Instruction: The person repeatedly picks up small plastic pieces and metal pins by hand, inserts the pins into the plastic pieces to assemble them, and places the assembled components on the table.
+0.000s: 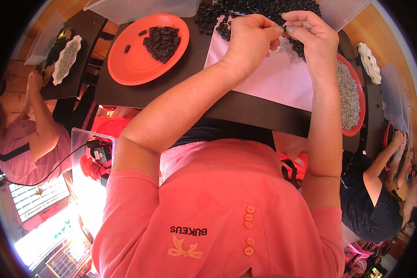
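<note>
My left hand (252, 39) and my right hand (314, 37) meet above a pale pink sheet (268, 88) on the dark table. Between the fingertips of my right hand is a small black part (284, 28), its thumb and forefinger pinched on it. The left thumb and forefinger are pressed together right beside that part; what they hold is too small to make out. Under the hands lie loose small clear-grey pieces (290, 52) and the near edge of a large heap of black parts (259, 8).
An orange-red plate (125, 69) with a cluster of black parts stands at left. Another red plate (359, 113) at right is full of small grey pieces. Clear plastic bins (139, 10) border the table's far side. Other people work at side tables, left and right.
</note>
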`<state>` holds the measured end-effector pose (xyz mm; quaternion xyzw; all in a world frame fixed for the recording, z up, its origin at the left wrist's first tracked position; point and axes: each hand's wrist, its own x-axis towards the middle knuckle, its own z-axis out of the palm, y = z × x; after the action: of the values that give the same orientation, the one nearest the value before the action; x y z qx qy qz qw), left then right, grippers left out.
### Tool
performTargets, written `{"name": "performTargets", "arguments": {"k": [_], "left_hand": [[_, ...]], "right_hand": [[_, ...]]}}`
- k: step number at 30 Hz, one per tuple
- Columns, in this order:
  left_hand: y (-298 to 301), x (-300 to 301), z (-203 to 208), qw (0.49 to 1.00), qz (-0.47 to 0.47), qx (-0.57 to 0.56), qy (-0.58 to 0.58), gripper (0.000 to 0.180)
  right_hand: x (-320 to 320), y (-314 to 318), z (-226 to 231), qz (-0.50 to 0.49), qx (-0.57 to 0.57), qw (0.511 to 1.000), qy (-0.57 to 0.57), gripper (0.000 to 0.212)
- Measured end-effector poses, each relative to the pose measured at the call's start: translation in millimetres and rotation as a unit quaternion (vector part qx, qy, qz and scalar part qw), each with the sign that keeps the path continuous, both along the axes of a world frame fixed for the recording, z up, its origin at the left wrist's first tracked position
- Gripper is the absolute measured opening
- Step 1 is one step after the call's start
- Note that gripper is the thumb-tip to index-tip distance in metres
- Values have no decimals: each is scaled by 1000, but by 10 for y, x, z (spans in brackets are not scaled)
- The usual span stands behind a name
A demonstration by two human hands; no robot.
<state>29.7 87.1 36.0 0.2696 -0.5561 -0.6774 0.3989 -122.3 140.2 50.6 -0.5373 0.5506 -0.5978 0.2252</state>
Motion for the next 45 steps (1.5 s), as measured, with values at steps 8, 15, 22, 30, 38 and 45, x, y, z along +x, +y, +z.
{"name": "performTargets", "arguments": {"k": [8,15,22,30,38,45], "left_hand": [[21,-35,-55,1000,3,16,7,11],[8,-50,-73,1000,-18,9,-23,12],[6,-45,-91,1000,-12,13,-23,13],[15,-43,-81,998,-29,-5,-48,13],[2,-62,-105,997,-55,51,-27,13],[38,-62,-101,996,-28,53,-61,12]], "right_hand": [[12,71,14,-6,18,1000,-3,26],[-9,52,-30,-45,33,997,49,25],[23,78,-8,-25,26,997,63,27],[28,89,23,-44,62,996,41,27],[-129,53,-4,-1,104,994,-19,27],[54,26,-124,-34,16,997,70,25]]}}
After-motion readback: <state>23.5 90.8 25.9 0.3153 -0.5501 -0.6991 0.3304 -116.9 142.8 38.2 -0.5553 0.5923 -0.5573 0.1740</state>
